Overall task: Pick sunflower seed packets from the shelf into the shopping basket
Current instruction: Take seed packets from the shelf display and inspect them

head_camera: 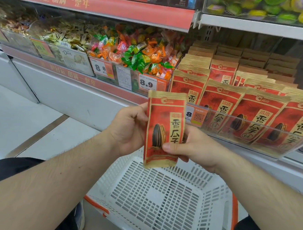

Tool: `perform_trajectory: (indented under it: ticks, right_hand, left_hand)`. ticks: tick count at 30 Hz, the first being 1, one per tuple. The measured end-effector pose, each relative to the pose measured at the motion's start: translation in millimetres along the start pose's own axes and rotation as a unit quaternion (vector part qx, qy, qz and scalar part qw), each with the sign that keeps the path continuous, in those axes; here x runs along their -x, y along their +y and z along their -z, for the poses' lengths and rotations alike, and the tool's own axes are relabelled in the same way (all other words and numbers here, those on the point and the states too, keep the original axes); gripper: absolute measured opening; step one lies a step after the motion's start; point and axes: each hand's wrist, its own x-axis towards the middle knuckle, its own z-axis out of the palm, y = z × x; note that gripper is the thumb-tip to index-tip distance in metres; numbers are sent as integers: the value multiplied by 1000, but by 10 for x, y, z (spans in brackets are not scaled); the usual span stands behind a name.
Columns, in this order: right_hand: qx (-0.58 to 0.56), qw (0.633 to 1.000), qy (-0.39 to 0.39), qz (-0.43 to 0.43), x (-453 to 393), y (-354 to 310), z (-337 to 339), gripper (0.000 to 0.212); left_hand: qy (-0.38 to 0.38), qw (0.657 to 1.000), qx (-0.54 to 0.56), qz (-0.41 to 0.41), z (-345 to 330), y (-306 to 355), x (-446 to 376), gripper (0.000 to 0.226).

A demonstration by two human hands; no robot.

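Observation:
One red and gold sunflower seed packet is held upright between both hands, above the white shopping basket. My left hand grips its left edge. My right hand pinches its lower right corner, thumb on the front. Rows of the same packets stand in a clear-fronted shelf tray to the right. I see nothing inside the basket.
Bins of wrapped candies with price tags fill the shelf to the left of the packets. A higher shelf holds green and yellow items. The basket has orange handles and sits on the pale floor by the white shelf base.

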Motion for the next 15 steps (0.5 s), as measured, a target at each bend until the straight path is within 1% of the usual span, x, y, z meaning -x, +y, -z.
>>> perform_trajectory:
  ticks: [3,5,7,9,12,15]
  right_hand:
    - [74,995,52,32,-26,-6,27,23]
    - [101,992,76,32,-26,-3,40,23]
    - [97,990,92,34,-21,4,46,17]
    - [77,987,133,49,-23,-7,73,10]
    - [49,977,191,75,-25,-47,141,14]
    - [58,977,182,92,-1,-100,168,6]
  left_hand:
    - [35,997,-69,-30,-11,-13,1,41]
    - [71,988,-131,-41,-19,-26,6,30]
    - [92,985,-144,-39,-32,-23,9,29]
    - [90,987,-127,-33,-54,-13,16,32]
    - [81,990,-114,-21,-50,-23,11,39]
    - [76,988,-134,-11,-66,-45,-11,42]
